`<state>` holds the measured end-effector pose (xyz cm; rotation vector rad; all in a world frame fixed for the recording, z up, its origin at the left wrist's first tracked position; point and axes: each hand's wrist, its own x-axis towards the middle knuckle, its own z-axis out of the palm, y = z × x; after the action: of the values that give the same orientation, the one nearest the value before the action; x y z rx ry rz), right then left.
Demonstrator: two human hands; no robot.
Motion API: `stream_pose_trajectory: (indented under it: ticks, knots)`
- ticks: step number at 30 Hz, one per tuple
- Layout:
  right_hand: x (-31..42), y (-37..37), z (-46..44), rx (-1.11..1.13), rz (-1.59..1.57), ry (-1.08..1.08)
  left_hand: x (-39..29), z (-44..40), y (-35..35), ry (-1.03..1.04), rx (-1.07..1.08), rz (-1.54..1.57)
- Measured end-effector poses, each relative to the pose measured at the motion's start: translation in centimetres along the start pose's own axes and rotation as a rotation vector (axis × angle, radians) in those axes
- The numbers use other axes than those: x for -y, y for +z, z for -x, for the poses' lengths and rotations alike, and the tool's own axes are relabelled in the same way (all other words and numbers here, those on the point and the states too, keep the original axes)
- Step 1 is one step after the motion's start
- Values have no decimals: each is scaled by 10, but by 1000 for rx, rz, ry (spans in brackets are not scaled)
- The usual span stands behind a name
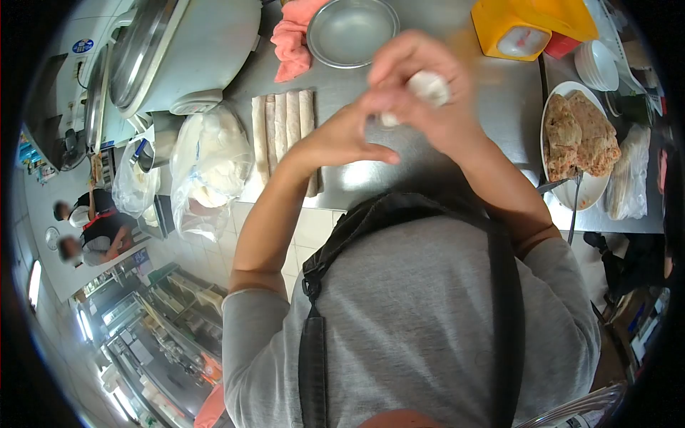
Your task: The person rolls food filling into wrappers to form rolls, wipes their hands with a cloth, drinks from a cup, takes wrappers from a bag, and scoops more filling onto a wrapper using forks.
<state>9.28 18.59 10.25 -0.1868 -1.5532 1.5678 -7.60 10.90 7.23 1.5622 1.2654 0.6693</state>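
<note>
Above the steel counter, my right hand [435,107] is curled around a piece of white dough [428,88], its fingers blurred by motion. Close beside it on the left, my left hand [342,135] has its thumb stretched apart from the other fingers, whose tips meet or overlap the right hand. A small white bit [389,119] shows between the two hands; which hand touches it I cannot tell. Several pale dough strips [291,118] lie side by side on the counter to the left. A round metal bowl [353,32] stands just beyond my hands.
Pink cloth [291,43] lies beside the bowl. A yellow scale [517,32] stands at back right, with white bowls [597,65] and a plate [589,198] of filling nearby. Left are a plastic bag [210,153] and large pot [207,53]. Two people [96,228] are farther off.
</note>
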Motion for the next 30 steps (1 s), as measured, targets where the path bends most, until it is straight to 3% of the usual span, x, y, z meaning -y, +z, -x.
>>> stream_pose_trajectory:
  ticks: [1,2,5,6,7,10,11,14,18,20,21,24,25,26,27,30]
  knots:
    - [2,-4,1,-144,-15,-32,2,-6,6,130,-8,-87]
    - [-11,-22,7,-139,-165,30,3,-7,3,-28,-35,-18]
    - [-17,-53,11,-49,-313,-86,-34,3,-49,24,-79,-223]
    - [4,-40,13,-63,-498,100,-46,9,-70,128,-88,-359]
    - [6,-37,19,-55,-497,96,-61,15,-88,230,-100,-496]
    - [-16,-36,50,289,-810,392,-135,30,-105,105,-99,-592]
    - [-22,-34,51,294,-815,393,-152,32,-106,102,-54,-716]
    - [-46,-25,50,710,-842,259,-187,31,-109,109,47,-934]
    - [-49,-41,41,847,-713,358,-196,26,-94,115,149,-1102]
    - [-45,-40,35,603,-520,413,-197,22,-82,94,196,-1167]
    - [-45,-39,31,603,-517,413,-197,19,-76,85,219,-1199]
    - [-39,-24,15,657,28,439,-190,6,-57,277,260,-1238]
    - [-38,-16,16,654,31,438,-187,2,-51,372,284,-1253]
    - [-37,-8,20,551,-40,477,-187,8,-40,236,232,-1292]
    - [-36,-4,22,448,-110,515,-189,7,-42,240,231,-1294]
    - [-32,-4,24,463,-35,645,-190,13,-56,405,66,-1180]
